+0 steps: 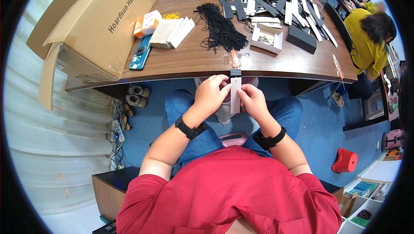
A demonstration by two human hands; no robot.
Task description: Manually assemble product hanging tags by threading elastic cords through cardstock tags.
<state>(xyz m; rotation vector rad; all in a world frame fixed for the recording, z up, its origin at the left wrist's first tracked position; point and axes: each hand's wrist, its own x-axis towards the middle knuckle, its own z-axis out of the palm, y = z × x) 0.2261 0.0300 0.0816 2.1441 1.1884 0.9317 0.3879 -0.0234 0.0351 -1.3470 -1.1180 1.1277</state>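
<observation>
A long, narrow white tag (235,98) with a small hole near its top hangs upright before me, just below the table edge. Its right side is pinched between the thumb and fingers of my right hand (254,100). My left hand (211,91) is closed at the tag's upper left, thumb and forefinger curled inward; what they hold, if anything, is too small to tell. Right above the tag, a black block (236,73) sits at the table edge. Behind it, an orange-red tool (234,59) lies under clear tape.
On the wooden table (185,63) lie black cords (222,29), stacked cards (170,33), an open white box (266,39) of small pieces, a black box (301,40) and piled black and white tags (284,7). A carton (101,31) stands left; a person in yellow (366,40) sits right.
</observation>
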